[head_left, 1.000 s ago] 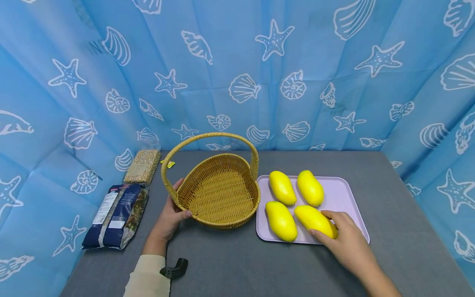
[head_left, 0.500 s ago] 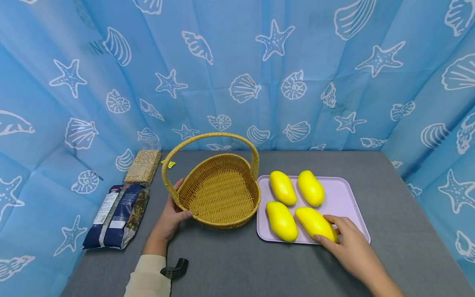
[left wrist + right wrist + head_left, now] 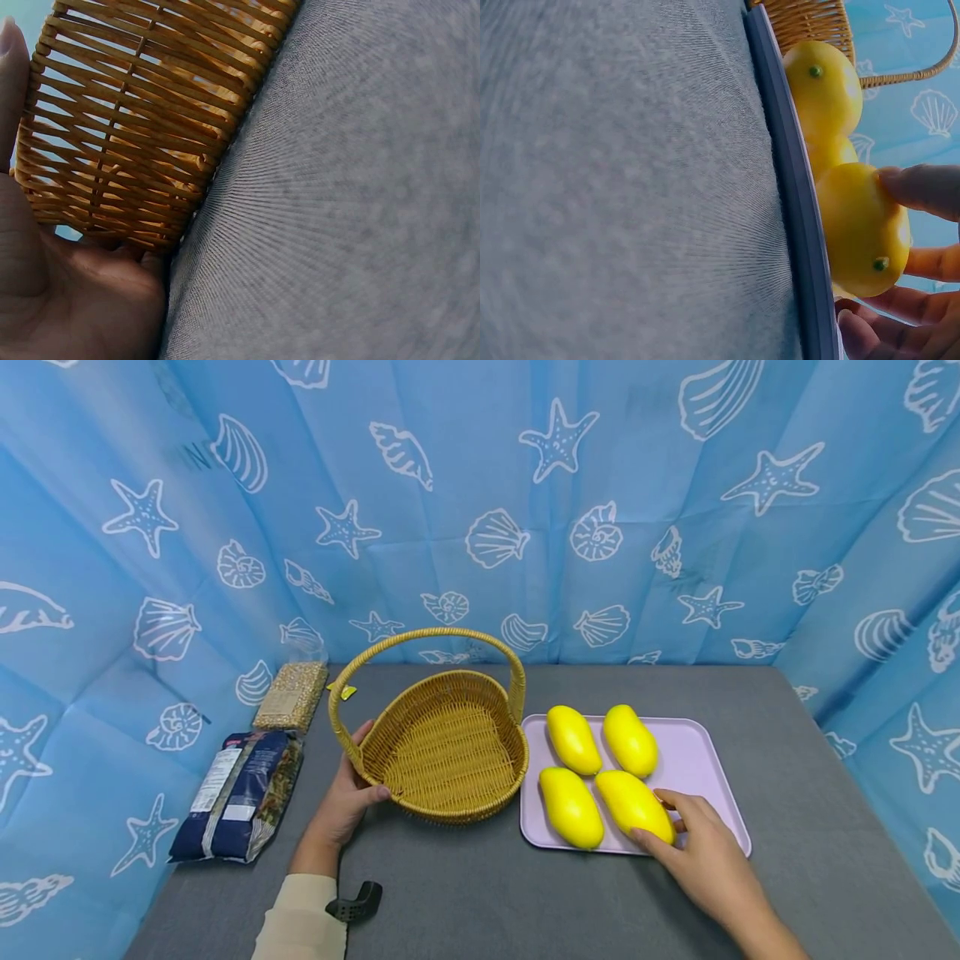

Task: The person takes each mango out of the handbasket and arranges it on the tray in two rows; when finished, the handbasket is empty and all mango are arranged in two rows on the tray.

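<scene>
My left hand (image 3: 342,807) holds the left side of a woven wicker basket (image 3: 450,760), thumb near its front rim and fingers behind the handle's foot. The basket has a tall arched handle and a bare bottom. To its right, several yellow mangoes lie on a pale purple tray (image 3: 693,747). My right hand (image 3: 708,852) grips the front right mango (image 3: 632,802) by its right end. In the right wrist view, the thumb (image 3: 922,189) presses one side of this mango, with the fingers around its other side. Another mango (image 3: 572,808) lies close on its left.
At the left lie a dark blue food bag (image 3: 240,797) and a clear bag of pale grains (image 3: 292,696). A small yellow packet (image 3: 343,692) lies behind the basket. Blue shell-print curtains (image 3: 480,510) surround the grey table (image 3: 465,893).
The right hand first slid slightly right along the mango. The mango then shifted a little up and left, its right end drawing in. The left hand and basket stay in place.
</scene>
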Action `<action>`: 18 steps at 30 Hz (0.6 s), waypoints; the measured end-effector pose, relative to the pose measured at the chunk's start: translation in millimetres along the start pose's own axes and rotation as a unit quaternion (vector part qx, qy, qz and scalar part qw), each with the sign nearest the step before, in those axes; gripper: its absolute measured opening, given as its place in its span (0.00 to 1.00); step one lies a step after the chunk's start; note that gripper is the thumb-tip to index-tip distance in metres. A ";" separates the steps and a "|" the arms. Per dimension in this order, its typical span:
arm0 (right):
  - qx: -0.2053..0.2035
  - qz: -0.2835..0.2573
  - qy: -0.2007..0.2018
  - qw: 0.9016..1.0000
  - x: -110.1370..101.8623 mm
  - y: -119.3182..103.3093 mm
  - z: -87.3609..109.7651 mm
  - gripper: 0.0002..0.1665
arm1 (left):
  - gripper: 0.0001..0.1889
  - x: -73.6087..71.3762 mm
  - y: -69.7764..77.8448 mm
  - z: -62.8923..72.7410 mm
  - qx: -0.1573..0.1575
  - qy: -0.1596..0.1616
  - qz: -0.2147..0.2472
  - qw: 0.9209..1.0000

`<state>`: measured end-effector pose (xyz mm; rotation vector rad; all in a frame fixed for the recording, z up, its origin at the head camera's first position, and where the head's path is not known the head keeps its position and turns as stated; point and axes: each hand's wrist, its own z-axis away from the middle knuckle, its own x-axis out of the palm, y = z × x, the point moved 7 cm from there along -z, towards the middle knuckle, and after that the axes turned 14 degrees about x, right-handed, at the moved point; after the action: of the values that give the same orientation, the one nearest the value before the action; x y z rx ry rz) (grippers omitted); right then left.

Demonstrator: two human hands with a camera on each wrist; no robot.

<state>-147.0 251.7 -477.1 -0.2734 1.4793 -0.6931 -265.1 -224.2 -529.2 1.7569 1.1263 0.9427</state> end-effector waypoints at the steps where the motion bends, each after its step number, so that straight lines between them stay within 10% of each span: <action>1: 0.001 0.001 -0.001 1.000 -0.1 0.2 0.2 0.42 | 0.58 0.2 0.1 -0.1 -0.001 0.000 0.000 1.000; 18: 0.032 0.002 -0.007 0.999 0.1 3.0 -1.4 0.45 | 0.57 0.6 0.1 -0.7 -0.005 0.003 0.000 1.000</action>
<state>-147.6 254.3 -479.1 -0.2250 1.4418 -0.7318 -265.6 -223.5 -528.7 1.7477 1.1247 0.9531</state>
